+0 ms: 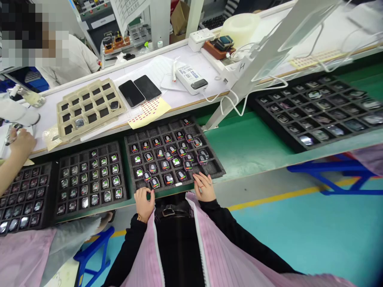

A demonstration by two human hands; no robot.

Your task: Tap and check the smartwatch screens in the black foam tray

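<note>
A black foam tray [220,169] with a grid of compartments lies in front of me on the green surface. Several smartwatches [182,174] with lit screens sit in it, some askew across the dividers. At the tray's near left corner, my left hand [145,204] is closed on the edge, thumb and fingers curled. Further right, my right hand [204,186] grips the near edge with its fingertips over the rim. A small white label [178,184] shows on the tray's front edge between my hands.
More foam trays with watches stand left [124,175] and right [295,139]. On the raised shelf are a beige tray [98,116], two phones [131,93], a dotted yellow sheet [151,113] and a white device [191,79]. A slanted post [239,87] with cables rises rightward. A co-worker's hand [22,141] is at left.
</note>
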